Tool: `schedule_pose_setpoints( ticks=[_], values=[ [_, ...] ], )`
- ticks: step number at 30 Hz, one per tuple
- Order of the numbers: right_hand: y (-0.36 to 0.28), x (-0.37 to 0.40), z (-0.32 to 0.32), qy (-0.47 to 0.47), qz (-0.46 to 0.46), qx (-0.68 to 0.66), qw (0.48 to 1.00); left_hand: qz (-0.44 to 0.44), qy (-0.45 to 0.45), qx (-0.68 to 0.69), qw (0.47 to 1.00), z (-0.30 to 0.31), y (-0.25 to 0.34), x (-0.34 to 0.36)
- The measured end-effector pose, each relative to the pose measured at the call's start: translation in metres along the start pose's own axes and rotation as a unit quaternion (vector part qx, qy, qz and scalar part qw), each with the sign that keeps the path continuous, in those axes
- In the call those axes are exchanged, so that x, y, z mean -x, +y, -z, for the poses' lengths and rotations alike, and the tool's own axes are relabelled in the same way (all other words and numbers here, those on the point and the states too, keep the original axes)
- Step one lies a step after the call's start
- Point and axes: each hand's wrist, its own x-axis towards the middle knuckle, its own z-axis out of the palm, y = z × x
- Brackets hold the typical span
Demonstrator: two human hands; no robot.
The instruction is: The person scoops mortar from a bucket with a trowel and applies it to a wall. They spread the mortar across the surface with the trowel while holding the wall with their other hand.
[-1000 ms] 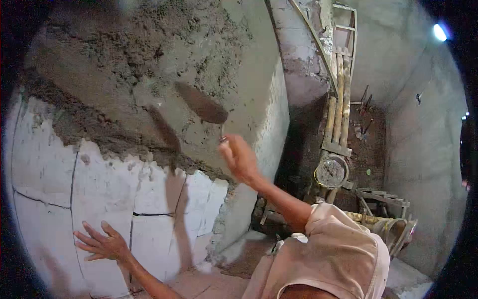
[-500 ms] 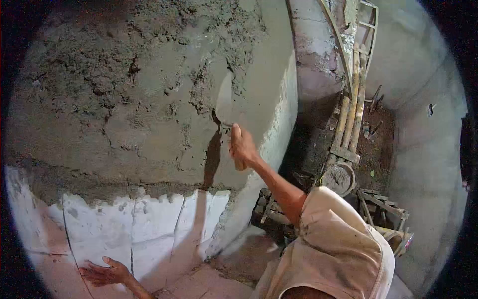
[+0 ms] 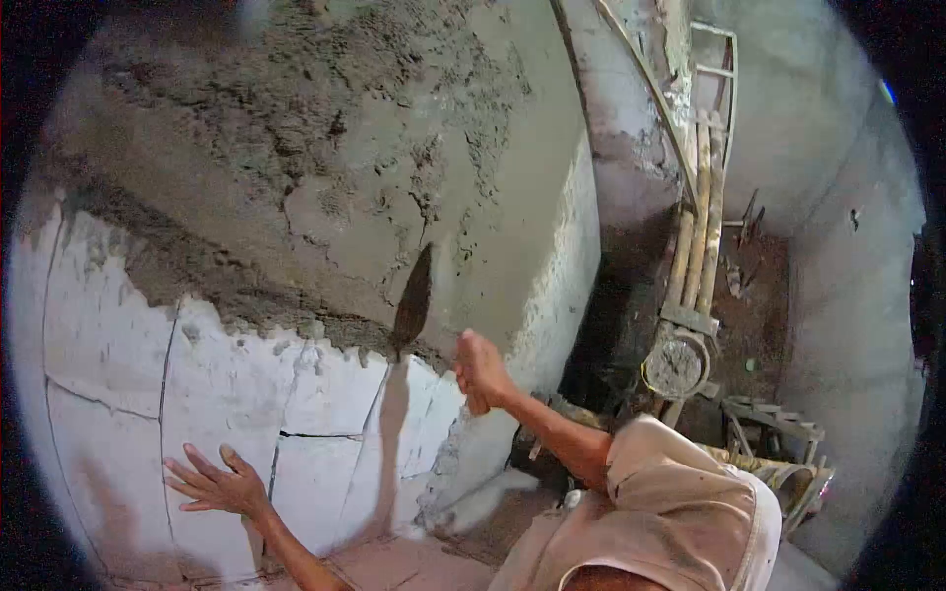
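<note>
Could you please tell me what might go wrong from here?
The grey mortar is rough and ragged in places, so loose lumps might drop. The left hand is spread over the white blocks below it, so falling bits could land there. The bucket appears to stand at the near end of the bamboo poles, so a knock might spill its contents.

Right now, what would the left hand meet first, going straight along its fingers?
Probably the white block wall; depth is unclear, so the left hand may already be touching it.
</note>
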Motion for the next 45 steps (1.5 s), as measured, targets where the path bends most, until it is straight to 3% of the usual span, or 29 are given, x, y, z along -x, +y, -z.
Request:
schedule_pose_setpoints(
  ticks=[1, 3, 5, 10, 12, 15, 19, 21, 23, 25, 26, 27, 28, 31, 34, 37, 40, 42, 45],
  values=[
    [0.008, -0.030, 0.016, -0.006, 0.034, -0.097, 0.995, -0.006, 0.005, 0.011, 1.000, 0.001, 0.001, 0.000],
    [-0.038, -0.077, 0.030, -0.032, -0.078, -0.333, 0.939, -0.013, 0.002, 0.017, 1.000, 0.007, 0.002, -0.004],
    [-0.068, -0.126, 0.028, -0.020, -0.046, -0.256, 0.965, -0.015, 0.000, 0.022, 1.000, 0.015, 0.001, -0.006],
    [-0.106, -0.086, -0.047, 0.018, -0.035, -0.222, 0.974, -0.024, 0.019, 0.025, 0.999, 0.006, 0.000, -0.006],
    [-0.093, -0.071, -0.064, 0.027, -0.015, -0.137, 0.990, -0.018, 0.003, 0.025, 1.000, 0.009, 0.004, -0.007],
    [-0.050, -0.046, -0.088, 0.014, 0.132, 0.004, 0.991, -0.022, 0.014, 0.027, 0.999, 0.013, 0.005, -0.010],
    [-0.003, -0.005, -0.058, -0.034, 0.174, 0.188, 0.966, -0.021, 0.036, 0.039, 0.998, 0.013, 0.003, -0.009],
    [-0.006, -0.007, -0.011, -0.067, 0.120, 0.164, 0.977, -0.030, 0.042, 0.037, 0.998, 0.014, -0.002, -0.010],
    [-0.023, -0.035, 0.029, -0.023, 0.163, 0.041, 0.986, -0.021, 0.020, 0.034, 0.999, 0.012, 0.002, -0.007],
    [-0.057, -0.094, 0.059, 0.047, 0.003, -0.090, 0.995, -0.020, 0.016, 0.027, 0.999, 0.012, 0.005, -0.007],
    [-0.068, -0.126, 0.071, 0.015, 0.008, -0.142, 0.990, -0.021, 0.014, 0.019, 1.000, 0.011, 0.004, -0.009],
    [-0.080, -0.155, 0.077, -0.018, 0.014, -0.194, 0.981, -0.018, 0.007, 0.009, 1.000, 0.011, 0.004, -0.008],
    [-0.104, -0.173, 0.072, -0.002, -0.071, -0.229, 0.971, -0.018, 0.010, 0.005, 1.000, 0.009, 0.004, -0.009],
    [-0.122, -0.162, 0.028, -0.038, -0.051, -0.246, 0.967, -0.027, 0.014, -0.010, 0.999, 0.005, 0.002, -0.009],
    [-0.153, -0.103, -0.013, -0.045, -0.049, -0.145, 0.987, -0.028, 0.005, -0.025, 0.999, 0.001, 0.000, -0.006],
    [-0.147, -0.088, -0.040, -0.057, 0.013, -0.104, 0.993, -0.013, -0.007, -0.032, 0.999, 0.003, 0.005, -0.007],
    [-0.128, -0.073, -0.062, -0.012, 0.064, -0.021, 0.998, -0.016, -0.002, -0.028, 0.999, 0.003, 0.004, -0.006],
    [-0.093, -0.061, -0.070, -0.006, 0.202, 0.186, 0.962, -0.017, -0.002, -0.029, 0.999, 0.003, 0.003, -0.002],
    [-0.048, -0.035, -0.071, -0.038, 0.254, 0.256, 0.932, -0.011, 0.014, 0.013, 1.000, 0.008, 0.006, -0.008]
  ],
)
